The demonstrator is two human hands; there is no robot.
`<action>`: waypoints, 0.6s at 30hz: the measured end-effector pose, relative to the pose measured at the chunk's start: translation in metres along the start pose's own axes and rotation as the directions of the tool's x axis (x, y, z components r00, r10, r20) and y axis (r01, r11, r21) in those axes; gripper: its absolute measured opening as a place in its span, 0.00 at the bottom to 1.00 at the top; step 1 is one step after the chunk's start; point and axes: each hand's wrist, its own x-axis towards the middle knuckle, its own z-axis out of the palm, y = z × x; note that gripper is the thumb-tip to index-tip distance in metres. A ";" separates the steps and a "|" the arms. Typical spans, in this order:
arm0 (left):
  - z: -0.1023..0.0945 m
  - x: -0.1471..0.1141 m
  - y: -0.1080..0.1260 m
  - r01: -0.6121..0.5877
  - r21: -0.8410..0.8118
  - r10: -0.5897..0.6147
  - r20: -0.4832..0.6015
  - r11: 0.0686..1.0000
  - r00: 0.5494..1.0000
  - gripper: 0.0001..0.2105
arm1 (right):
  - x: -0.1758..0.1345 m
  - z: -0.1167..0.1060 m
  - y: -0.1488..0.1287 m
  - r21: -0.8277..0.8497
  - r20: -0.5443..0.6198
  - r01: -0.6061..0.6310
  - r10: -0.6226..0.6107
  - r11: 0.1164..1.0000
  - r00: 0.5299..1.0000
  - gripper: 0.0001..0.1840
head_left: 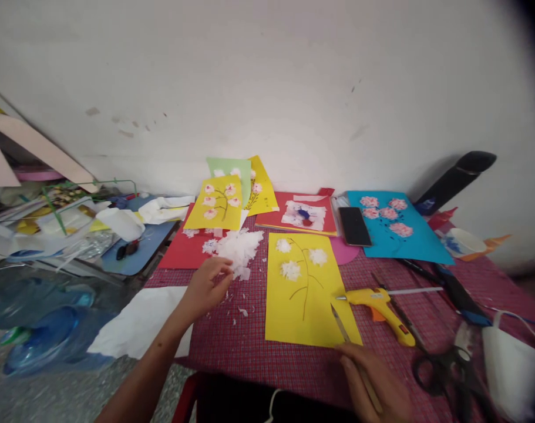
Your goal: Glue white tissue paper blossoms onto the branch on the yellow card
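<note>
My left hand (212,288) is at the near edge of a pile of white paper scraps (239,249). Its thumb and fingers are bent and apart, with nothing visible between them. In my right hand (373,379) is a slim, pointed, tweezer-like tool (340,324), its tip over the lower right part of a yellow sheet (289,317). Drawn on that sheet is a brown branch with several thin twigs. Three white paper blossoms (290,270) sit around its upper part. A yellow glue gun (377,299) lies with its nozzle over the sheet's right edge.
Finished flower pictures stand or lie at the back, including a yellow one (214,205) and a blue one (403,235). A phone (354,226) lies between sheets. Black scissors (443,367) are at the right. White paper (139,323) overhangs the table's left edge.
</note>
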 end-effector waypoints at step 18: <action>0.015 -0.006 -0.002 0.424 -0.298 -0.375 0.209 0.855 0.903 0.11 | -0.004 0.003 0.005 0.006 -0.007 -0.051 0.051 0.999 0.999 0.11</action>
